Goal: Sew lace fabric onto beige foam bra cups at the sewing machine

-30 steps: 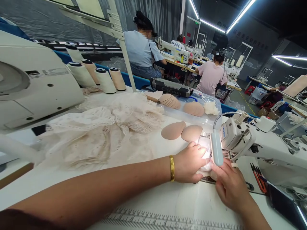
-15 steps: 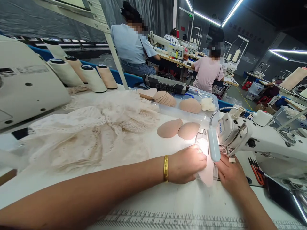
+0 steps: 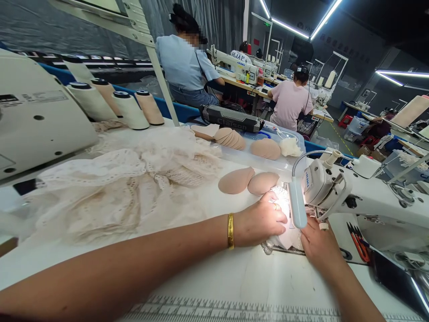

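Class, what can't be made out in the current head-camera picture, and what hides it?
Head view:
- Pale cloth: partly covered by the left hand and lamp.
- Sewing machine at left: cut off by the left edge.
- Ruler: cut off by the bottom edge.
- Wall lettering: too faint to read.

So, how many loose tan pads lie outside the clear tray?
2: the left pad, nearer the lacy fabric, and the right pad, just beyond the left hand. More could be hidden beneath fabric.
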Tool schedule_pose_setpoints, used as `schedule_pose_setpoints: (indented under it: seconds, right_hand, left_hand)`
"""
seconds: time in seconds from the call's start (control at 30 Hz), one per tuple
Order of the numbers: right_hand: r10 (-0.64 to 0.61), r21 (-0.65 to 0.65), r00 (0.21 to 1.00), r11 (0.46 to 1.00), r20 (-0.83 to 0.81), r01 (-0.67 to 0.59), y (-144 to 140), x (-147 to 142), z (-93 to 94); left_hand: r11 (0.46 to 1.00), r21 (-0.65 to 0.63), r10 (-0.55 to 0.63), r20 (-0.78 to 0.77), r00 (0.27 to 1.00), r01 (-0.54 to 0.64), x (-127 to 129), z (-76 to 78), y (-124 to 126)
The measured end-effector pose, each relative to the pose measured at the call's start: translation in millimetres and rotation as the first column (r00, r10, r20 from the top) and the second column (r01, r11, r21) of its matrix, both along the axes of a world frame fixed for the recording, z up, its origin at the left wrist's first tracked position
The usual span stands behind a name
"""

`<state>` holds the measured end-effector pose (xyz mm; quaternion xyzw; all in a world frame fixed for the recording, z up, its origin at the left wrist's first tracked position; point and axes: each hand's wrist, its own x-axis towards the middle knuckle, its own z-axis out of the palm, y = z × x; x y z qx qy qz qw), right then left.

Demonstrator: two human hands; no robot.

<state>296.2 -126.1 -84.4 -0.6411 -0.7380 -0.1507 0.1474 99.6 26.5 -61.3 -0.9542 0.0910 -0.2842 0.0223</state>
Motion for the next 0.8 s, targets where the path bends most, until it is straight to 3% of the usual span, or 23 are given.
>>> schedule_pose_setpoints:
  seconds: [0.23,0.43,0.67,0.8]
  right_hand:
    - [-0.033,0.005,0.998,0.999,0.05,0.033,2,3,-6.5]
    - [-0.001,0.017,1.0,1.0,0.003,0.001,-1,4,-0.9]
    - [0.015,0.253,0.997,0.967,-0.071,0.003,-5,3,6.2]
    - [0.002,0.247,0.995,0.969,-0.096,0.022,-3,2,4.9]
  left_hand:
    - [1.0,-0.006,0.029,0.028,0.999,-0.029,5,-3.4,0]
    - [0.998,0.005,0.064,0.024,0.998,-0.064,4,-9.0,-3]
    - [0.998,-0.02,0.063,0.016,0.998,-0.063,6,-13.0,-3]
    - [0.998,-0.017,0.067,0.022,0.998,-0.066,7,-11.8,-3]
